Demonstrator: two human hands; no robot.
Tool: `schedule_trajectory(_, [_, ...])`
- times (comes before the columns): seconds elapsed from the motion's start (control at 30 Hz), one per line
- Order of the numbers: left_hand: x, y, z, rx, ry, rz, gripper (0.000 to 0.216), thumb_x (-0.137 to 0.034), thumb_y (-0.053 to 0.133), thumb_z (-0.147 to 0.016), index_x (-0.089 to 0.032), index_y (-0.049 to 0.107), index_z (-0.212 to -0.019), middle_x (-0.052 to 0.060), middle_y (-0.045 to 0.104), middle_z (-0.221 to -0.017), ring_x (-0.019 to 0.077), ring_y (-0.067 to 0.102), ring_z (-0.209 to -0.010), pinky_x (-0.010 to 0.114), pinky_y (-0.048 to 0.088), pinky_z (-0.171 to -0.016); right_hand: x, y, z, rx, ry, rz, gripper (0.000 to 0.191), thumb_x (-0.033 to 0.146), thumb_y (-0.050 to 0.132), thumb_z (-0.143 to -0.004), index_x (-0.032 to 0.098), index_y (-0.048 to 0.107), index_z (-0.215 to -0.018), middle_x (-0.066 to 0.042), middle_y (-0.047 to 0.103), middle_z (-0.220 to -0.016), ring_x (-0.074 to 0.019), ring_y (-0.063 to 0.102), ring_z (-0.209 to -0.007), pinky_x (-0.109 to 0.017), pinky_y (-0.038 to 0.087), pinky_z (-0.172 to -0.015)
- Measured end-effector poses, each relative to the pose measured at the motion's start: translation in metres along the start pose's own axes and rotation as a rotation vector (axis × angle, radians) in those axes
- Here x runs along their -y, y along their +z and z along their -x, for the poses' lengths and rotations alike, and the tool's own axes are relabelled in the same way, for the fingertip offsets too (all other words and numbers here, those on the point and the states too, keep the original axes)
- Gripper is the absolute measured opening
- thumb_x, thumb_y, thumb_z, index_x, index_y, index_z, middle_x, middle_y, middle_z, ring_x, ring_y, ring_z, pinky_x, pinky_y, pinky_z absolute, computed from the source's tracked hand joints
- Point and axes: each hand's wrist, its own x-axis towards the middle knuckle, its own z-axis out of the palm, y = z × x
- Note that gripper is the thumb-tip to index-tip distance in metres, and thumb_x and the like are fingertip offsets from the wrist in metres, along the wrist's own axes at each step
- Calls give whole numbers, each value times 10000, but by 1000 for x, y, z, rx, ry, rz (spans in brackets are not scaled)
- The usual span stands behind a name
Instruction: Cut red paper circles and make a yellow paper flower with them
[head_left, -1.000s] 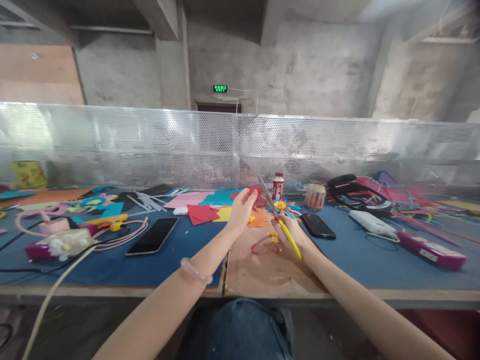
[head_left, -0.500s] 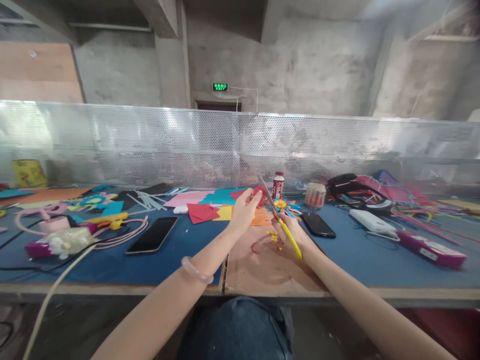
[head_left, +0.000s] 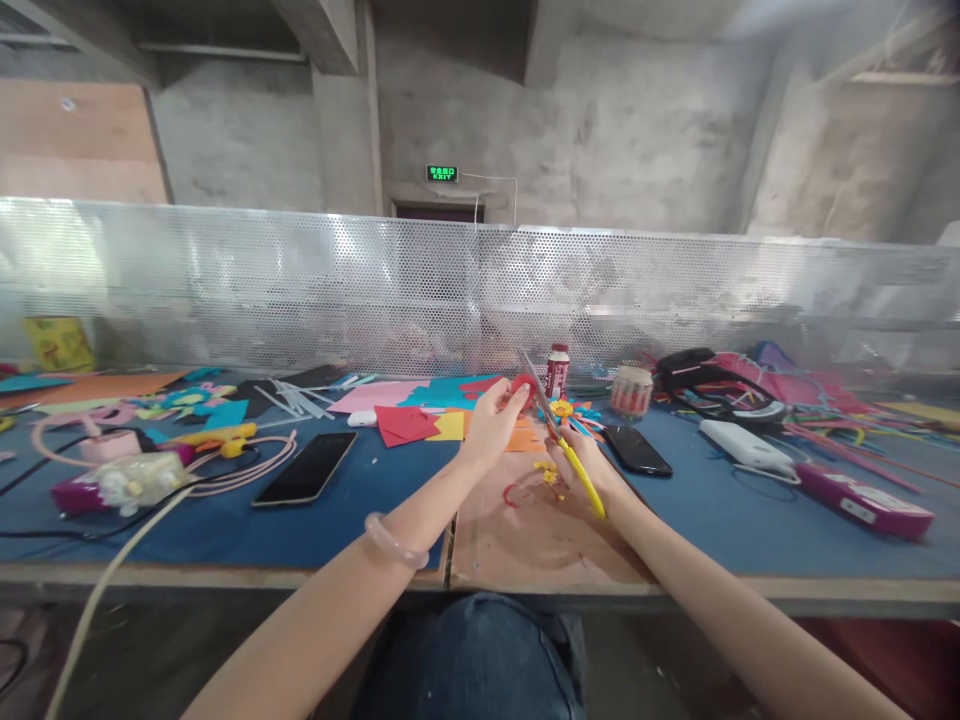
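My left hand (head_left: pixel 491 420) is raised over the bench and pinches a small round red paper piece (head_left: pixel 523 387). My right hand (head_left: pixel 585 465) grips yellow-handled scissors (head_left: pixel 555 432), whose grey blades point up and left and meet the red piece. Under both hands lies a bare wooden board (head_left: pixel 525 545) with thin red and yellow paper scraps (head_left: pixel 529 485). A clear bangle sits on my left wrist.
Coloured paper sheets (head_left: pixel 420 405) lie behind my hands. A black phone (head_left: pixel 306 470) rests to the left, another phone (head_left: pixel 636 450) to the right. A small red-capped bottle (head_left: pixel 556 372), a tape roll (head_left: pixel 630 391), a white power bank (head_left: pixel 739 443) and cables crowd the blue benchtop. A perforated metal screen (head_left: pixel 300 290) runs along the back.
My left hand has moved the red piece slightly right, into the scissor blades. The right hand with the scissors has barely shifted.
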Motion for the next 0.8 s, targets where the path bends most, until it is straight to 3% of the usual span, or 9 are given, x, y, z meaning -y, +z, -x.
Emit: schedule_trajectory(0.8, [11,-4,-4,-9,41,-18,292,-455,489,-846,-192,485,-718,-33,495,-673,112,504,-618,233,383,-611,-10,4,-3,-8,-14,18,198,339,407,-760,191,494,-662,-20,541,-588,-167,481,-537,-248,310,-498])
